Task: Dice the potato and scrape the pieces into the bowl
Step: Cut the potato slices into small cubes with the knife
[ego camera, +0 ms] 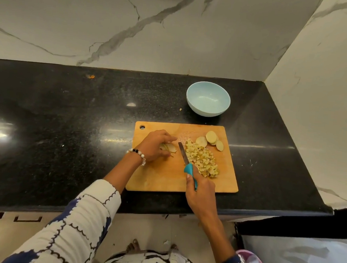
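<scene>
Counter (67, 125): I am seeing a black speckled stone top, glaring with light at its left part.
Wall (93, 24): white marble with grey veins is rising behind the counter and turning a corner at the counter's right end.
Orange speck (90, 76): it is lying near the counter's back edge, left of centre.
Floor (142, 231): pale tiles are showing below the counter's front edge.
Pink rim (250, 258): something pink is peeking in low, right of the counter's front; I cannot tell what it is.
Bracelet (139, 155): black and clear beads are sitting above the counter.
</scene>
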Available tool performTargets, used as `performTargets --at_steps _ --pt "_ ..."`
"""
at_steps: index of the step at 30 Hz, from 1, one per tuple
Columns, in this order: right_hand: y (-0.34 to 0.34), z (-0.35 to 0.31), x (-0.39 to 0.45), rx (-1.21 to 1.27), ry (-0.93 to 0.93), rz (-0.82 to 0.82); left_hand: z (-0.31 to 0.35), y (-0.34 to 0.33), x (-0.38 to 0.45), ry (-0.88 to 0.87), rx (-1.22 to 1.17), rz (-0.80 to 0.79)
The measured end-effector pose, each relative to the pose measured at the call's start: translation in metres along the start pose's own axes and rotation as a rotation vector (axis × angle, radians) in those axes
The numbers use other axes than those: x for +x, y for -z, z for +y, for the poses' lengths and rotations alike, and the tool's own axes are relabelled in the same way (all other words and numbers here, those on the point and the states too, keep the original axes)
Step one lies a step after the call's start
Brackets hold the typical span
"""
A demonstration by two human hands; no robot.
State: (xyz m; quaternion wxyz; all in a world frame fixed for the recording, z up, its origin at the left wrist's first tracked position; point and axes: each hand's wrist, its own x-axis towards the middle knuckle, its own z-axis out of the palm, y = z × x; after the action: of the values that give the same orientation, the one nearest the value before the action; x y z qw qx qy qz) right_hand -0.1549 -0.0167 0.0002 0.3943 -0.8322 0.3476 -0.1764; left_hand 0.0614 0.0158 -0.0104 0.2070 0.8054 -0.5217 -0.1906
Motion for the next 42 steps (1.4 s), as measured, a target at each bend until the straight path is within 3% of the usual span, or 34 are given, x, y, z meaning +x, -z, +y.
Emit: performTargets --at_steps 6,15,21,27,42 --pt "-0.001 0.001 0.002 0.011 -0.002 0.006 0.000 -0.020 -0.010 0.088 0.035 0.254" --pt "-0.009 -0.001 0.001 -0.046 -0.009 0.063 0.011 -0.037 -0.015 0.242 -0.010 0.435" --pt "-0.032 0.000 -0.013 -0.173 -0.008 0.084 0.010 -0.035 -0.017 0.244 -0.017 0.379" --pt "-0.046 -0.005 -0.017 -0.223 0.001 0.002 0.001 -0.023 -0.017 0.230 -0.008 0.278" --pt "-0.048 -0.001 -0.009 -0.278 -0.039 0.037 0.009 -0.028 -0.015 0.359 -0.028 0.445"
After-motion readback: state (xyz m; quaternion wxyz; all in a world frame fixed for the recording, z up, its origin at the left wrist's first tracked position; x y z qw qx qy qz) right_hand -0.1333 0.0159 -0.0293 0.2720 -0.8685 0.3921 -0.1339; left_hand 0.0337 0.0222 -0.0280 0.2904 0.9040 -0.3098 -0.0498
